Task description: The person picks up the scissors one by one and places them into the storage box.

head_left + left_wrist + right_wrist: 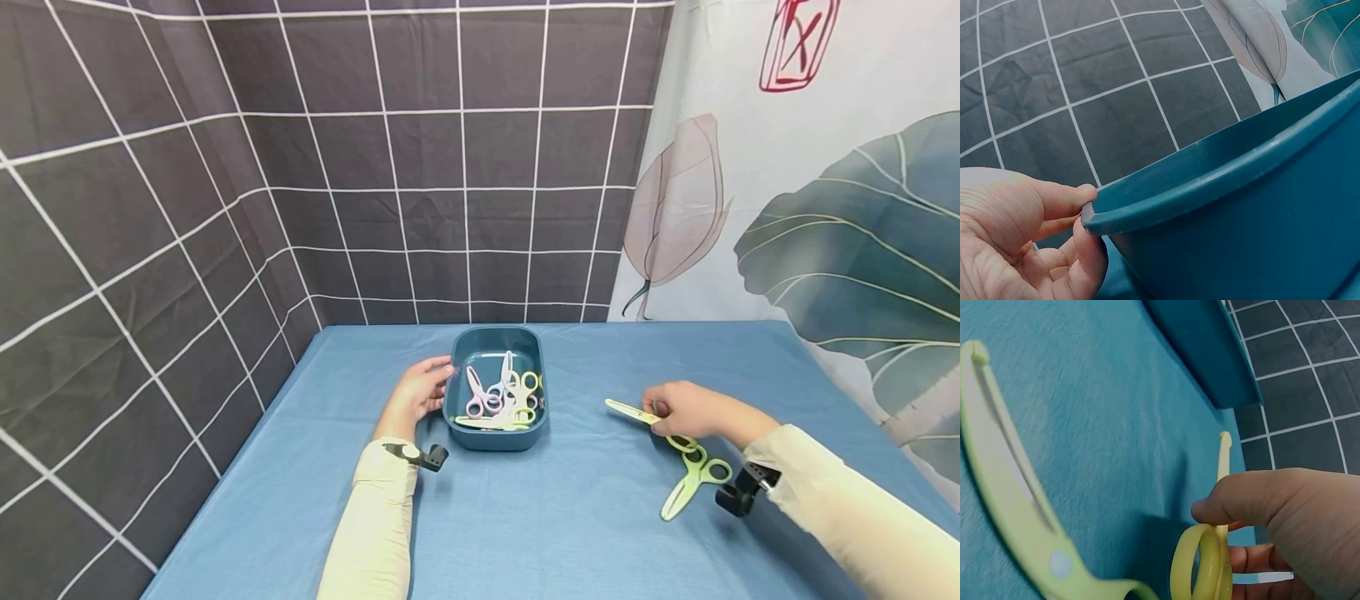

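My left hand (422,392) pinches the left rim of a dark blue plastic bin (497,439). In the left wrist view, the fingers (1088,259) are curled under the corner of that rim. Several pastel scissors (506,404) lie jumbled inside the bin, in pink, white, yellow and green. Off to the right, my right hand (686,410) grips yellow scissors (626,409) between thumb and fingers, blades pointing left toward the bin. Light green scissors (693,482) lie on the cloth just below that hand, and they fill the left side of the right wrist view.
A blue cloth (555,517) covers the table. Behind it hangs a dark grid-patterned curtain (420,150), which also runs along the left side. A white leaf-print curtain (690,75) hangs at the back right. Each wrist wears a small black camera mount (738,492).
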Demonstrator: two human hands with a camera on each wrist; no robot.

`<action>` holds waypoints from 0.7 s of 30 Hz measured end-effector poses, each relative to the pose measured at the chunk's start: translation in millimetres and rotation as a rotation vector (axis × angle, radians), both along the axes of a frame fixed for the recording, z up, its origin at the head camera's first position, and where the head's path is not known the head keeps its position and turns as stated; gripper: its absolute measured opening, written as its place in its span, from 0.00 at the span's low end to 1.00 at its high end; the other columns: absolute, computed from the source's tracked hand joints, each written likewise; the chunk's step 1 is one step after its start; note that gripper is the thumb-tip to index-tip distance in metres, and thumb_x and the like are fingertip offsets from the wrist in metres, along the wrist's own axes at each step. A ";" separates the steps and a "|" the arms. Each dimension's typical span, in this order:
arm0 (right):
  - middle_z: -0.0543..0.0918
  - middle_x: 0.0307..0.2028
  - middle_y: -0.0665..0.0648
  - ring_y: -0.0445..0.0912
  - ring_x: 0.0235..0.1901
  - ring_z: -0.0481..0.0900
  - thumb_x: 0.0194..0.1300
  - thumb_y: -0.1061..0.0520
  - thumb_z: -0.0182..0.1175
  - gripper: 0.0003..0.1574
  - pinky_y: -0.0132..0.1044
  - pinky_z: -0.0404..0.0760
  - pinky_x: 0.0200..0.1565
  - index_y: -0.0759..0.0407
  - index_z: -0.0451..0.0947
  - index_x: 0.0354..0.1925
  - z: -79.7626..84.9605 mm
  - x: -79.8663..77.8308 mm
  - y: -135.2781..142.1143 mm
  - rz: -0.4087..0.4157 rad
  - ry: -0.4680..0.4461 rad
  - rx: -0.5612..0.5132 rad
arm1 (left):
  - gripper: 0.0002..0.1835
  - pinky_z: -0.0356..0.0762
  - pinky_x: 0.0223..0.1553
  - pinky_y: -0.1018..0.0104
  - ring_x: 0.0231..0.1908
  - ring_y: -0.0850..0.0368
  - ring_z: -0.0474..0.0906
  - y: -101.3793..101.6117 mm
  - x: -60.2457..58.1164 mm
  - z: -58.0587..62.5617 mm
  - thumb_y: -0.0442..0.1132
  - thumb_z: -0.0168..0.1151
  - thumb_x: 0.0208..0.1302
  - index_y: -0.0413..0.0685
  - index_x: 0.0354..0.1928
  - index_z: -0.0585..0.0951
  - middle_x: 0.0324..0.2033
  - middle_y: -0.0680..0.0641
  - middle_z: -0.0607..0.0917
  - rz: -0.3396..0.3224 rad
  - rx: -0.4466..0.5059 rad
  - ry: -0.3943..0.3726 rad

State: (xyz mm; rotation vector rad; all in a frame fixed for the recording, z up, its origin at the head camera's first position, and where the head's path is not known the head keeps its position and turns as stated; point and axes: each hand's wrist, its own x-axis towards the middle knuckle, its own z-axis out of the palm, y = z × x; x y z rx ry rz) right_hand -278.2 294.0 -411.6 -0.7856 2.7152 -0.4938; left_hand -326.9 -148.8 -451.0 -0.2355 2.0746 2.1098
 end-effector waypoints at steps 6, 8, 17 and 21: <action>0.71 0.26 0.48 0.42 0.26 0.67 0.61 0.59 0.68 0.10 0.36 0.67 0.30 0.51 0.74 0.33 6.0 -9.3 -14.1 0.014 0.056 -0.001 | 0.22 0.76 0.24 0.73 0.25 0.63 0.74 -0.4 1.3 -0.1 0.39 0.60 0.74 0.46 0.68 0.75 0.55 0.42 0.83 0.007 -0.015 -0.001; 0.71 0.27 0.49 0.43 0.27 0.67 0.61 0.59 0.68 0.10 0.37 0.67 0.30 0.51 0.74 0.33 8.9 -12.4 -19.2 0.019 0.075 -0.008 | 0.22 0.76 0.24 0.73 0.25 0.63 0.74 -0.3 1.8 0.1 0.39 0.60 0.74 0.46 0.68 0.75 0.55 0.42 0.83 0.008 -0.014 0.001; 0.76 0.32 0.51 0.46 0.31 0.70 0.62 0.56 0.67 0.09 0.41 0.71 0.34 0.51 0.75 0.37 20.7 -29.1 -47.7 0.020 0.122 -0.007 | 0.22 0.76 0.23 0.74 0.24 0.63 0.74 0.3 0.6 -0.8 0.39 0.60 0.74 0.47 0.68 0.75 0.54 0.43 0.83 0.010 -0.008 -0.005; 0.78 0.34 0.51 0.47 0.32 0.72 0.61 0.56 0.67 0.09 0.43 0.73 0.36 0.51 0.76 0.38 27.4 -36.4 -67.3 0.029 0.156 -0.025 | 0.22 0.76 0.24 0.73 0.25 0.62 0.74 0.3 0.8 -0.9 0.39 0.60 0.74 0.47 0.67 0.76 0.54 0.43 0.83 0.016 -0.009 -0.005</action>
